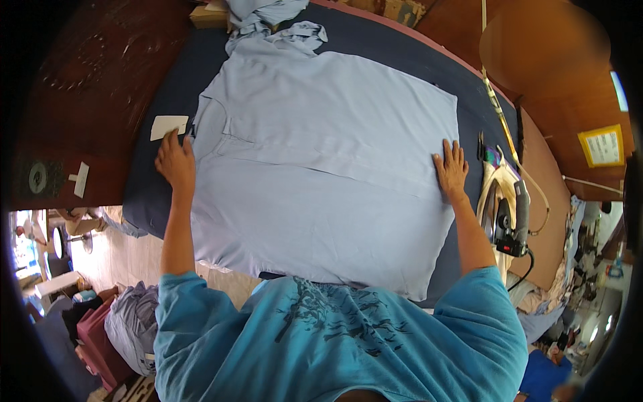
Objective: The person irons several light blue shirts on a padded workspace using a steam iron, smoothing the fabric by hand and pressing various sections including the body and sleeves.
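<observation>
Left hand [175, 163] flat, fingers together, on shirt's collar edge; right hand [451, 169] spread flat on the hem. Light-blue shirt [321, 167] lies smoothed across the dark padded bench [154, 194]. Risk: iron [504, 208] just beside right wrist, could burn or get knocked.

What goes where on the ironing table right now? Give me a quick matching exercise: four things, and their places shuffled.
Things:
1. left hand
2. right hand
3. iron
4. white card

Places:
A. lying on the dark pad just beyond the left hand
B. flat on the shirt's right edge
C. at the shirt's left edge
D. standing at the table's right side

Pairs: 1-C, 2-B, 3-D, 4-A
</observation>
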The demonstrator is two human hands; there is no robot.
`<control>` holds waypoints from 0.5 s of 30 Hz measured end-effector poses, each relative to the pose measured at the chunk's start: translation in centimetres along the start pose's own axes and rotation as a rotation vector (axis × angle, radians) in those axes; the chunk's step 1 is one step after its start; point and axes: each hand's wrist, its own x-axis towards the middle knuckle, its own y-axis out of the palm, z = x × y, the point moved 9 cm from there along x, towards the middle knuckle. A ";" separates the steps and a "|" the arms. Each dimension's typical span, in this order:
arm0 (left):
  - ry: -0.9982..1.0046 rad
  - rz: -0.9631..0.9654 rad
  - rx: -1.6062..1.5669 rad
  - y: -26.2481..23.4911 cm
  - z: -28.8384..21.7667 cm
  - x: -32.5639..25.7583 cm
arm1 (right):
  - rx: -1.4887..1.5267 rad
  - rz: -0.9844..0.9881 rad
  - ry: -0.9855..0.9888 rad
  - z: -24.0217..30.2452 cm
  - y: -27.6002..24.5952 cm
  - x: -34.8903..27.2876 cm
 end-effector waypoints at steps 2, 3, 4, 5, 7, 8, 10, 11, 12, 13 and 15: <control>0.133 0.021 -0.121 1.9 -2.9 3.7 | 0.065 -0.016 -0.024 0.2 -0.6 0.8; 0.126 0.090 -0.203 3.2 -3.7 5.4 | 0.119 -0.018 0.031 -0.1 -1.2 1.9; 0.124 0.158 -0.291 4.7 -5.0 7.2 | 0.168 -0.025 0.094 -1.0 -1.6 3.2; 0.114 0.231 -0.278 6.3 -6.7 9.2 | 0.228 -0.119 0.119 -2.6 -2.1 4.8; 0.086 0.324 -0.278 8.9 -9.4 12.3 | 0.245 -0.185 0.157 -4.6 -2.1 7.8; 0.062 0.347 -0.292 10.2 -10.0 13.5 | 0.203 -0.152 0.167 -4.6 -2.0 9.1; -0.051 0.390 -0.361 13.1 -9.5 15.8 | 0.118 -0.056 0.193 -3.3 -2.3 11.0; -0.112 0.420 -0.389 14.9 -8.6 16.0 | 0.072 0.011 0.209 -2.0 -2.2 11.4; -0.065 0.414 -0.431 15.7 -10.1 16.8 | 0.051 0.072 0.202 -3.7 -1.1 12.3; -0.014 0.415 -0.477 16.3 -11.7 18.0 | 0.027 0.138 0.205 -5.9 0.3 13.3; 0.007 0.935 -0.859 21.3 -11.8 17.2 | -0.010 0.337 0.019 -3.7 2.5 14.8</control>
